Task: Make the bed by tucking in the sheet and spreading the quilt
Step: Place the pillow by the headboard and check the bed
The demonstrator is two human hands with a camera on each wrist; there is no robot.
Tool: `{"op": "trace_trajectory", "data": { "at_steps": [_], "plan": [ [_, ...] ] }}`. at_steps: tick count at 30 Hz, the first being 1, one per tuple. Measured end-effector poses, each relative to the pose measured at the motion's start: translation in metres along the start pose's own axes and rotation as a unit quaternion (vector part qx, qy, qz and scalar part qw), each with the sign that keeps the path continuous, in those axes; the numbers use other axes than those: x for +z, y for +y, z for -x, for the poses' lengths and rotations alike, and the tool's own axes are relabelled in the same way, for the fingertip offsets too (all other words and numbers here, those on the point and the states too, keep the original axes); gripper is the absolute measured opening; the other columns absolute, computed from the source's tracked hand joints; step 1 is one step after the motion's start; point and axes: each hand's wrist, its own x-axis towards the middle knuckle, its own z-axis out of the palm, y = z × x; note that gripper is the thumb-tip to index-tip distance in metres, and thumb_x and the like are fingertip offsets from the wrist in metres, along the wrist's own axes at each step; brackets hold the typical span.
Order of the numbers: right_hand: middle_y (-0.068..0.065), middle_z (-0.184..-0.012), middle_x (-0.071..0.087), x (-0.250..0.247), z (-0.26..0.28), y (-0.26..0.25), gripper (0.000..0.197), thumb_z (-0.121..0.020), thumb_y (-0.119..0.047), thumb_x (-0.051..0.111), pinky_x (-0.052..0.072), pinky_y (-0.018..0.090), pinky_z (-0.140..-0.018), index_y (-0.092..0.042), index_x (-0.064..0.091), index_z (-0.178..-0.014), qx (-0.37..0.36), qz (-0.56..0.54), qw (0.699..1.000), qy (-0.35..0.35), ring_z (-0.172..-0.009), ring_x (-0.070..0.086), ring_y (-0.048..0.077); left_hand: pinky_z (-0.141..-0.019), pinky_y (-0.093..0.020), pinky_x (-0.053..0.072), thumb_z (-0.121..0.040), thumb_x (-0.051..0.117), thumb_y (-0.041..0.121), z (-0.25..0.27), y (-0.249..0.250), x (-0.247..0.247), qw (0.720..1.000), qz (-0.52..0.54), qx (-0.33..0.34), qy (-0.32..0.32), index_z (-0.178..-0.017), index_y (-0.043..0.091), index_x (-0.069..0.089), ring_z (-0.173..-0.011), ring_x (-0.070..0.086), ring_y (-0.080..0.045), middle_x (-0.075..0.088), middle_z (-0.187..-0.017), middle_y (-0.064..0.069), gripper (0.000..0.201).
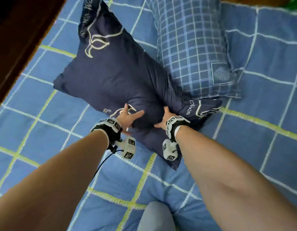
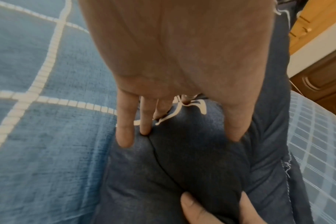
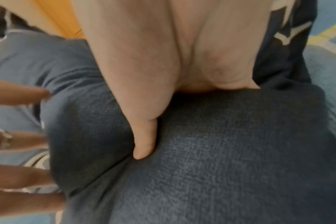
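A dark navy pillow (image 1: 114, 72) with pale line drawings lies slantwise on the blue checked bedcover (image 1: 244, 147). Both hands are at its near end, on either side of a bulge. My left hand (image 1: 127, 118) is spread, its straight fingers (image 2: 125, 133) and thumb pressing into the navy fabric (image 2: 192, 159). My right hand (image 1: 162, 119) grips the bulge from the right. Its thumb (image 3: 144, 144) digs into the cloth (image 3: 220, 151), and its fingers are hidden behind the pillow. The left hand's fingers (image 3: 19, 97) show at the left of the right wrist view.
A lighter blue plaid pillow (image 1: 194, 50) lies against the navy one on its right (image 2: 320, 136). A dark wooden bed frame (image 1: 19, 39) runs along the upper left. Brown wooden furniture (image 2: 320, 75) stands beyond the bed. My knee (image 1: 154, 217) rests on the cover near the bottom.
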Motion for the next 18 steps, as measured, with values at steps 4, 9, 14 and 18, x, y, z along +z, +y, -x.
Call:
{"op": "trace_trajectory", "data": {
  "at_steps": [4,9,14,18],
  "plan": [
    [0.017,-0.131,0.058,0.007,0.000,0.004,0.083,-0.076,-0.041,0.079,0.046,0.041,-0.102,-0.020,0.034,-0.142,-0.010,0.005,1.000,0.013,-0.117,0.059,0.036,-0.084,-0.061,0.051,-0.076,0.067,0.048,-0.028,-0.005,0.009,1.000,-0.026,0.003,-0.008,-0.128,0.024,0.045,-0.117,0.054,-0.034,0.047,-0.134,-0.010,0.062],
    [0.017,-0.134,0.059,0.018,0.045,-0.019,0.054,-0.089,-0.041,0.066,0.045,0.034,-0.098,-0.009,0.057,-0.131,0.009,0.070,0.997,0.028,-0.123,0.056,0.034,-0.086,-0.052,0.052,-0.082,0.063,0.052,0.010,-0.043,-0.021,0.999,-0.006,0.009,-0.050,-0.133,0.038,0.045,-0.116,0.049,-0.026,0.048,-0.132,0.002,0.056],
    [0.013,-0.135,0.059,0.023,0.152,-0.092,0.051,-0.090,-0.043,0.062,0.041,0.037,-0.106,-0.011,0.060,-0.130,0.001,-0.001,0.998,0.068,-0.125,0.055,0.032,-0.071,-0.034,0.057,-0.082,0.066,0.045,0.080,-0.105,-0.093,0.997,0.009,0.055,-0.050,-0.116,0.020,0.051,-0.075,0.063,-0.026,0.063,-0.100,-0.003,0.045],
    [0.010,-0.124,0.066,0.041,0.238,-0.159,0.047,-0.084,-0.029,0.074,0.046,0.026,-0.090,-0.007,0.064,-0.125,-0.039,-0.158,0.978,0.127,-0.116,0.061,0.028,-0.078,-0.038,0.054,-0.070,0.061,0.068,0.153,-0.138,-0.156,0.994,0.046,0.071,-0.076,-0.127,0.013,0.053,-0.097,0.067,-0.032,0.063,-0.123,-0.015,0.080]
  ]
}}
